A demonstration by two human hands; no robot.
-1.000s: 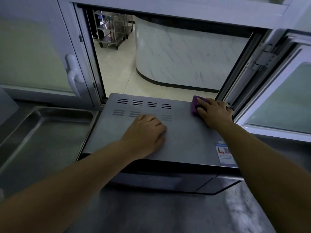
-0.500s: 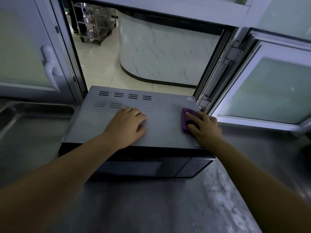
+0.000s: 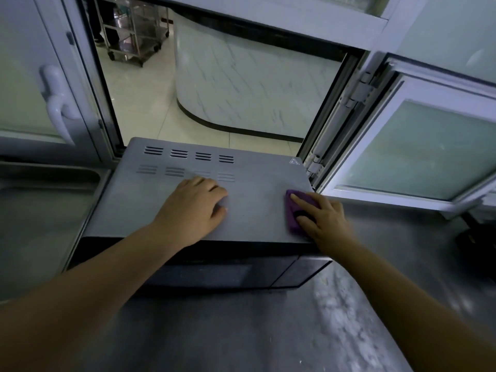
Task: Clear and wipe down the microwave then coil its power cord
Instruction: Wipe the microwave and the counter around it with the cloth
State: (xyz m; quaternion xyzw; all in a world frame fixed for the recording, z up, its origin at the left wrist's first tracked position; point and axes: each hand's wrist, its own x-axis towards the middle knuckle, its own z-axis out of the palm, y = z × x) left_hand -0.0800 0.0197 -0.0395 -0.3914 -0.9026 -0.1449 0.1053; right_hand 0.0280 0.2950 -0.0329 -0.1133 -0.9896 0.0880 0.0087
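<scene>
A grey microwave with a dark front stands on a steel counter below an open serving window. Vent slots run along the back of its top. My left hand rests flat on the middle of the top, fingers relaxed. My right hand presses a purple cloth onto the top near its front right corner, fingers spread over the cloth. The power cord is not in view.
The steel counter runs in front of the microwave, with pale smears at the right. A sink basin lies to the left. An open window sash swings out at the right. A dark object sits at the right edge.
My right hand has drawn the purple cloth from the back right corner of the microwave top toward the front right corner. My left hand has stayed on the top.
</scene>
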